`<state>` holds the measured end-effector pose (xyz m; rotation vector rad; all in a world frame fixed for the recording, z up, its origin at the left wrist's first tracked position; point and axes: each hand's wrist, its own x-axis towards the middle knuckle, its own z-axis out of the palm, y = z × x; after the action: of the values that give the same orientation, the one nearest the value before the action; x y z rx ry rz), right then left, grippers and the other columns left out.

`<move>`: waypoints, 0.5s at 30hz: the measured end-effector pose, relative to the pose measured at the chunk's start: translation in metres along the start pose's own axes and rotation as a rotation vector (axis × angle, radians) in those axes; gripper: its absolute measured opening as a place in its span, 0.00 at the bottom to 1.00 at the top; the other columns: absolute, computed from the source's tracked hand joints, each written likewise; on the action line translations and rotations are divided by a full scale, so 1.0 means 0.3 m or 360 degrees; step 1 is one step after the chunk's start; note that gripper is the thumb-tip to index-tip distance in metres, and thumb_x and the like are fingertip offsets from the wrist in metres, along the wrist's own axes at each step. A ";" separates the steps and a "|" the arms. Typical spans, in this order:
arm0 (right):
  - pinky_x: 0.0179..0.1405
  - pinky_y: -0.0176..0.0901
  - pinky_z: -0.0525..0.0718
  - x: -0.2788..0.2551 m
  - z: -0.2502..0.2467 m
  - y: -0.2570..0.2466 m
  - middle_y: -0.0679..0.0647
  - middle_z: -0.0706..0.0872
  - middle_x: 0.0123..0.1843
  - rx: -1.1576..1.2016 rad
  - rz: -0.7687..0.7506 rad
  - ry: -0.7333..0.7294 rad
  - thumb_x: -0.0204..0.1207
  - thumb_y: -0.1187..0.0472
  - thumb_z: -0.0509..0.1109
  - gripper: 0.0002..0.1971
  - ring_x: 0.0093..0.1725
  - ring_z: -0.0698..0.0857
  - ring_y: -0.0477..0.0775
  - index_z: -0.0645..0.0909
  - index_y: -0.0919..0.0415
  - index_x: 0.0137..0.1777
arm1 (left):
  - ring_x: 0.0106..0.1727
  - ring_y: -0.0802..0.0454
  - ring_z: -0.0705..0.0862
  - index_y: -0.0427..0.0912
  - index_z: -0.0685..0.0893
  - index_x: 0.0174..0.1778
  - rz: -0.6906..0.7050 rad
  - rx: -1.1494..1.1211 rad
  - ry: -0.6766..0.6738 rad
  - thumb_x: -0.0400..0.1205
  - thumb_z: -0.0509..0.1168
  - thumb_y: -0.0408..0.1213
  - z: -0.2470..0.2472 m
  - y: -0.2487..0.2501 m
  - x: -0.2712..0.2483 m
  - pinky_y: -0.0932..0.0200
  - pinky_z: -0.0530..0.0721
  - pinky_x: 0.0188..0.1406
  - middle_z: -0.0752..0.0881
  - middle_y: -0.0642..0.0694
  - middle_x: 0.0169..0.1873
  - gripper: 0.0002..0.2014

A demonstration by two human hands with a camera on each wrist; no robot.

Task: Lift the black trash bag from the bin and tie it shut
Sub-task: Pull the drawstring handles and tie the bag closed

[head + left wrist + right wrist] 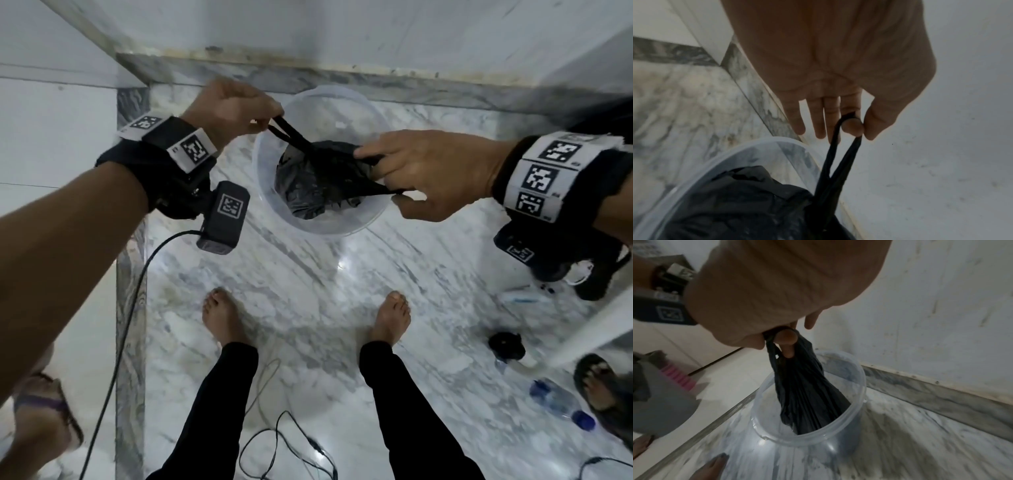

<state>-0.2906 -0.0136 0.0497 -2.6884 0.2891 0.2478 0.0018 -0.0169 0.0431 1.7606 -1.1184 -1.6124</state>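
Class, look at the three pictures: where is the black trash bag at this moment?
In the head view the black trash bag sits inside the clear bin by the wall, its handles held by the left hand and right hand.

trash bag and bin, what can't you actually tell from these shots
- Contents of the black trash bag: opaque plastic, every view.
- Whether the bag has cleared the floor of the clear bin: head view looks straight down; the bag hides it in the right wrist view.
- Right hand fingertips: hidden in the head view behind the bag handle.
- Left hand wrist view: bag cut off by the bottom edge.
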 end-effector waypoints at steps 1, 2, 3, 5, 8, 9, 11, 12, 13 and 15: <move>0.71 0.58 0.77 0.013 -0.001 -0.004 0.60 0.89 0.35 -0.0030 -0.0050 -0.0049 0.69 0.62 0.61 0.14 0.57 0.87 0.66 0.83 0.67 0.28 | 0.33 0.53 0.84 0.44 0.85 0.22 -0.0061 -0.0147 0.0027 0.71 0.69 0.35 0.013 0.005 0.003 0.55 0.84 0.48 0.83 0.47 0.26 0.10; 0.67 0.60 0.79 0.026 0.004 -0.006 0.59 0.86 0.29 -0.0073 -0.0088 -0.0092 0.70 0.61 0.61 0.15 0.47 0.88 0.65 0.81 0.66 0.26 | 0.29 0.51 0.83 0.40 0.80 0.23 -0.0125 -0.0286 0.0061 0.74 0.66 0.32 0.029 0.007 0.005 0.54 0.85 0.45 0.80 0.49 0.19 0.12; 0.65 0.61 0.81 0.037 0.014 -0.009 0.58 0.83 0.26 -0.0118 -0.0111 -0.0137 0.70 0.59 0.61 0.16 0.37 0.86 0.63 0.78 0.65 0.23 | 0.25 0.50 0.81 0.38 0.76 0.24 -0.0195 -0.0424 0.0104 0.76 0.63 0.29 0.048 0.011 0.006 0.55 0.85 0.40 0.76 0.50 0.14 0.13; 0.56 0.62 0.85 0.041 0.043 -0.011 0.58 0.80 0.21 -0.0148 -0.0071 -0.0251 0.71 0.57 0.61 0.19 0.26 0.74 0.61 0.73 0.63 0.20 | 0.21 0.46 0.70 0.39 0.70 0.23 -0.0325 -0.0699 0.0191 0.78 0.60 0.29 0.073 0.000 0.016 0.56 0.82 0.33 0.68 0.49 0.10 0.15; 0.36 0.57 0.86 0.000 0.092 0.009 0.57 0.78 0.19 -0.0099 0.0125 -0.0340 0.71 0.53 0.60 0.20 0.27 0.65 0.56 0.70 0.62 0.19 | 0.23 0.48 0.59 0.44 0.65 0.22 -0.0418 -0.0812 0.0284 0.78 0.60 0.34 0.089 -0.044 0.026 0.54 0.82 0.32 0.62 0.50 0.11 0.18; 0.33 0.55 0.85 -0.021 0.108 0.019 0.57 0.78 0.20 -0.0079 0.0204 -0.0368 0.70 0.53 0.60 0.20 0.27 0.69 0.57 0.71 0.62 0.20 | 0.22 0.49 0.58 0.45 0.65 0.22 -0.0427 -0.0810 0.0315 0.78 0.61 0.36 0.093 -0.062 0.029 0.53 0.82 0.32 0.61 0.50 0.11 0.19; 0.32 0.51 0.83 -0.057 0.135 0.039 0.58 0.81 0.23 -0.0034 0.0354 -0.0423 0.69 0.51 0.57 0.20 0.31 0.78 0.63 0.76 0.64 0.24 | 0.20 0.49 0.58 0.45 0.64 0.21 -0.0449 -0.0835 0.0401 0.78 0.62 0.37 0.099 -0.095 0.034 0.53 0.81 0.31 0.60 0.51 0.11 0.20; 0.33 0.50 0.82 -0.069 0.149 0.051 0.59 0.82 0.26 -0.0019 0.0407 -0.0425 0.69 0.50 0.57 0.20 0.34 0.81 0.64 0.77 0.65 0.26 | 0.18 0.49 0.58 0.44 0.64 0.20 -0.0462 -0.0862 0.0450 0.78 0.62 0.37 0.099 -0.111 0.038 0.54 0.80 0.30 0.60 0.51 0.10 0.20; 0.34 0.50 0.82 -0.077 0.157 0.061 0.59 0.83 0.27 -0.0004 0.0430 -0.0394 0.69 0.50 0.57 0.19 0.37 0.81 0.65 0.78 0.65 0.28 | 0.18 0.49 0.59 0.44 0.64 0.20 -0.0485 -0.0889 0.0490 0.78 0.62 0.37 0.097 -0.123 0.041 0.56 0.80 0.28 0.60 0.50 0.10 0.20; 0.37 0.51 0.82 -0.089 0.180 0.070 0.59 0.83 0.28 0.0017 0.0432 -0.0288 0.70 0.52 0.62 0.15 0.38 0.81 0.65 0.77 0.64 0.30 | 0.17 0.49 0.58 0.44 0.63 0.20 -0.0545 -0.0948 0.0532 0.78 0.61 0.39 0.094 -0.148 0.045 0.59 0.80 0.26 0.59 0.50 0.11 0.21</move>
<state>-0.3282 -0.0047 -0.0010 -2.5891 0.5969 0.5644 -0.0156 0.0004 -0.0054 1.7619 -0.1537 -1.5397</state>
